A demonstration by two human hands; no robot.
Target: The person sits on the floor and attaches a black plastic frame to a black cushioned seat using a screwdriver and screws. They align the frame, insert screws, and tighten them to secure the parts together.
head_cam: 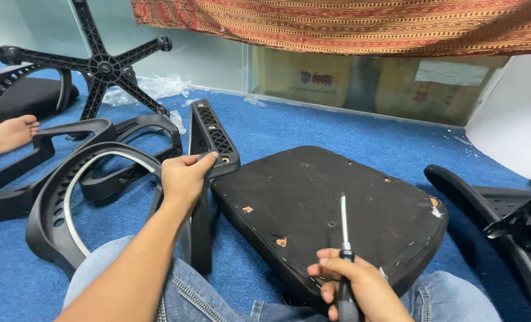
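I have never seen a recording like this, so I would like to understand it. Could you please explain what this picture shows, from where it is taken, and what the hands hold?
There is one picture, taken by a camera worn on a person's head, looking down at their own two bare hands and their knees in jeans. The person sits on a blue carpet among parts of an office chair. The left hand grips a black plastic armrest. The right hand holds a screwdriver, its tip over the upturned seat base, which rests against the knees. Farther left lie more black frame parts and a five-armed chair base. At the left edge is another person's bare foot.
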